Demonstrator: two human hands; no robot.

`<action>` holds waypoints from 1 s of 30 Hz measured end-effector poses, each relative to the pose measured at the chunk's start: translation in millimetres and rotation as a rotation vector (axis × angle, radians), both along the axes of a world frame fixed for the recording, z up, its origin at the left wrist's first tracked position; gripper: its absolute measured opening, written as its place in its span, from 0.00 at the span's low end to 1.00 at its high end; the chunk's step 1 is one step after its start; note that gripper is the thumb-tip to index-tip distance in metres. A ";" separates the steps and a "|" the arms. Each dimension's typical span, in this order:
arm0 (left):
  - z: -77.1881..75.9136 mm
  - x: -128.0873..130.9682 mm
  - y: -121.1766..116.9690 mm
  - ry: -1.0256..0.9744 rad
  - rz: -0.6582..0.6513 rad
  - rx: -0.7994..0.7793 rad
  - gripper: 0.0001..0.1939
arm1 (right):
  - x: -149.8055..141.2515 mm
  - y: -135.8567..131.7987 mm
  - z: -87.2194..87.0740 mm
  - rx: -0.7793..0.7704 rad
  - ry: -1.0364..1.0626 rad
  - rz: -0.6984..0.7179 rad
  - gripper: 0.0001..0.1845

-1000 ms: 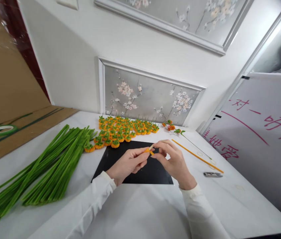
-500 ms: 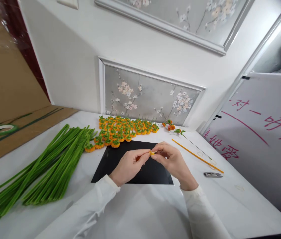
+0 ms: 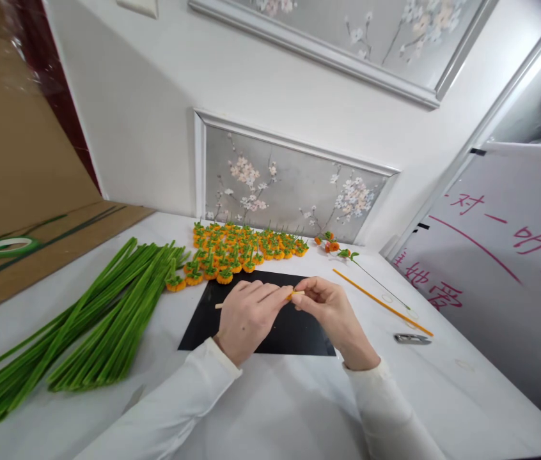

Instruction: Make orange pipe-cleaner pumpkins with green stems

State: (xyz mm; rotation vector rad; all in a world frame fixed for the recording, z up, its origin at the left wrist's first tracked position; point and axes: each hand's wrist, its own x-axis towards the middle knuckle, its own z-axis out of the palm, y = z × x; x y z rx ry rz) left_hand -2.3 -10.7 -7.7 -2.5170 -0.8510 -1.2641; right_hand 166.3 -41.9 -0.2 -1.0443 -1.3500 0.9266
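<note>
Above the black mat (image 3: 294,335) my two hands meet at the fingertips. A pale thin stick (image 3: 219,306) pokes out to the left from behind my left hand (image 3: 249,316), which is closed on it. At the stick's right end, a short orange pipe cleaner (image 3: 293,296) seems wrapped around it, mostly covered by fingers. My right hand (image 3: 330,310) pinches that orange piece between thumb and forefinger. Behind the mat stand many small orange pipe-cleaner flowers (image 3: 225,275) with green tops. One straight orange pipe cleaner (image 3: 383,302) lies to the right.
Green pipe cleaners (image 3: 102,326) lie in a large bundle at left. Metal thread snips (image 3: 412,339) rest at right, near a thin flower stem (image 3: 376,278) with orange blooms (image 3: 332,246). Green tape (image 3: 10,246) sits on cardboard at far left. A wall closes off the back.
My left hand has turned knuckles-up, and the stick's left end now shows beyond it. My right hand keeps its pinch at nearly the same spot. The view has shifted slightly.
</note>
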 end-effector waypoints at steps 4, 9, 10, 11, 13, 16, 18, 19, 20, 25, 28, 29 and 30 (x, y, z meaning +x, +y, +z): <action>7.0 -1.8 0.6 -0.081 -0.098 -0.214 0.14 | 3.9 1.5 -2.3 0.137 -0.088 -0.076 0.11; 16.7 -8.9 9.4 -0.091 -0.317 -0.728 0.17 | 7.3 2.8 -5.2 0.251 -0.219 -0.056 0.06; 17.2 -10.0 10.9 -0.089 -0.350 -0.764 0.18 | 7.4 3.0 -5.5 0.248 -0.238 -0.053 0.05; 17.4 -10.7 11.9 -0.094 -0.374 -0.775 0.17 | 7.6 3.1 -5.8 0.240 -0.247 -0.050 0.05; 16.9 -10.6 11.9 -0.129 -0.373 -0.751 0.14 | 8.0 3.3 -6.2 0.208 -0.234 -0.039 0.06; 16.0 -8.6 9.1 -0.168 -0.324 -0.656 0.11 | 8.7 4.0 -7.3 0.146 -0.179 -0.029 0.07; 15.5 -7.3 7.2 -0.181 -0.309 -0.604 0.10 | 8.2 4.6 -8.5 0.125 -0.158 -0.044 0.08; 15.1 -6.9 6.5 -0.186 -0.305 -0.583 0.10 | 7.5 4.7 -9.3 0.126 -0.154 -0.057 0.08; 14.6 -6.7 6.1 -0.192 -0.301 -0.564 0.09 | 6.3 4.8 -10.0 0.133 -0.157 -0.071 0.08; 10.3 -7.2 5.8 -0.202 -0.266 -0.436 0.09 | -3.9 3.0 -12.6 0.225 -0.228 -0.173 0.06; 8.5 -7.4 6.3 -0.190 -0.239 -0.355 0.08 | -6.8 2.8 -12.9 0.286 -0.287 -0.218 0.06; 8.3 -7.5 6.7 -0.184 -0.224 -0.332 0.07 | -5.9 3.2 -12.6 0.294 -0.306 -0.217 0.05; 8.3 -7.6 7.2 -0.179 -0.206 -0.308 0.07 | -4.1 3.8 -12.2 0.293 -0.317 -0.201 0.05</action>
